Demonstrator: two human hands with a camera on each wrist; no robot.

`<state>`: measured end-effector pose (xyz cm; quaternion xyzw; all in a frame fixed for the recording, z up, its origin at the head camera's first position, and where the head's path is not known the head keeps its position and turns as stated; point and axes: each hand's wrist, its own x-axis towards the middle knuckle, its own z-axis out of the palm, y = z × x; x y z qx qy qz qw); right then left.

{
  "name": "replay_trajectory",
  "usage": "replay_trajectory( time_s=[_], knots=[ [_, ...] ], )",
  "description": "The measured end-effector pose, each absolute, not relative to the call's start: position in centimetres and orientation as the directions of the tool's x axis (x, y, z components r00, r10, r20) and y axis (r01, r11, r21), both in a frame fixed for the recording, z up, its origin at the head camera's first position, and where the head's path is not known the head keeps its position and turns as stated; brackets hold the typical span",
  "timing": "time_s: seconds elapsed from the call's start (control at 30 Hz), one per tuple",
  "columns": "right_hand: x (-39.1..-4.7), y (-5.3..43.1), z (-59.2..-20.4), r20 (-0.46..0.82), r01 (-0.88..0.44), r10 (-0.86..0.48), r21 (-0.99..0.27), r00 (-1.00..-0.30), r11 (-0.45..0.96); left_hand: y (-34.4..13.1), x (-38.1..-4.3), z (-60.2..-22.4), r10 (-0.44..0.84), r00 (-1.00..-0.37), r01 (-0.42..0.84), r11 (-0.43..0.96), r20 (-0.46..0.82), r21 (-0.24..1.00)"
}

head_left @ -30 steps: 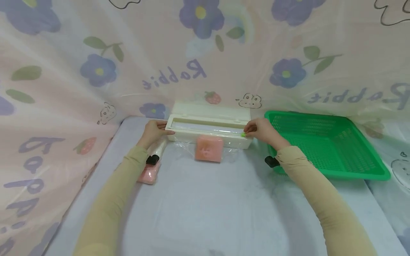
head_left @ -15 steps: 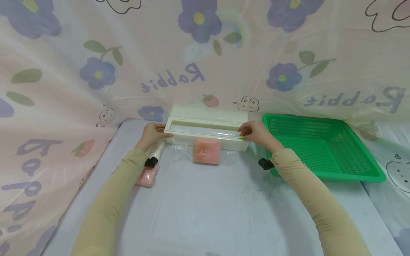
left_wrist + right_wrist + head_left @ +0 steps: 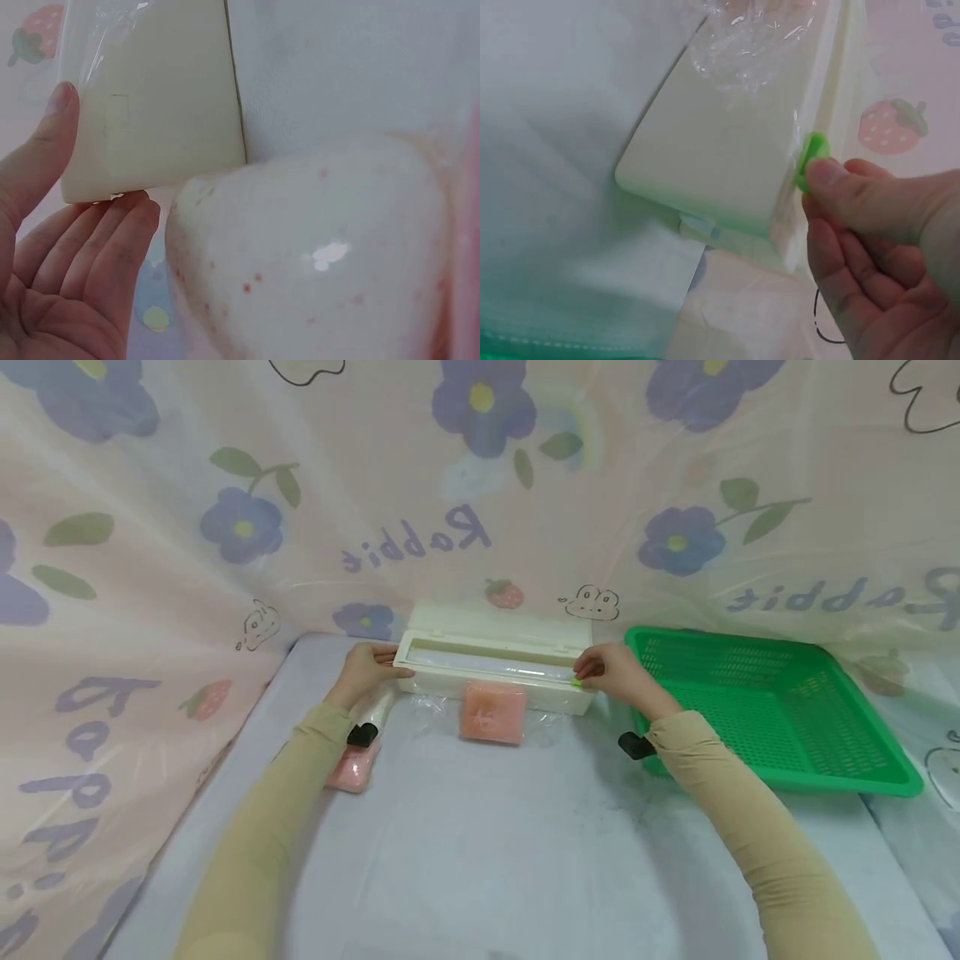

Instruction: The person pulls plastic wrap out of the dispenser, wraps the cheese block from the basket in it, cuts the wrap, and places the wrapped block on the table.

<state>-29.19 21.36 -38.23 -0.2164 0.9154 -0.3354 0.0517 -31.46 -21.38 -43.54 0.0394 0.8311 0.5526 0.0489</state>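
A long white cling film dispenser (image 3: 558,697) stands at the back of the table, its lid raised and a film roll (image 3: 487,662) inside. My left hand (image 3: 363,671) holds its left end, thumb on the upper edge and fingers against the end face. With thumb and fingers, my right hand (image 3: 619,675) pinches the small green slider cutter (image 3: 812,161) at the right end of the front edge. Clear film comes down the front over a square pink block (image 3: 492,713) with a raised pattern, which lies against the dispenser.
Beside my left wrist lies a film-wrapped pink piece (image 3: 352,771). A glossy white wrapped thing with red specks (image 3: 322,247) fills much of the left wrist view. To the right stands a green perforated basket (image 3: 817,718). A printed curtain (image 3: 525,543) hangs behind.
The view shifts slightly. Both hands stay at the dispenser's ends, and the green slider remains at the right end under my right fingers.
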Motion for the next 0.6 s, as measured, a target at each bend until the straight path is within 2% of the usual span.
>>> replay_trajectory(
  time_s=[0.17,0.6],
  knots=[
    [-29.6,21.5,-38.0,-0.01,-0.301,-0.394,-0.627,-0.919,0.718,-21.2,-31.7,-43.3,0.118,-0.992,0.004,0.391,-0.046,0.92],
    [-29.5,22.5,-37.8,-0.021,-0.299,-0.388,-0.598,-0.922,0.744,-21.2,-31.6,-43.4,0.111,-0.993,0.005,0.406,-0.044,0.914]
  ],
)
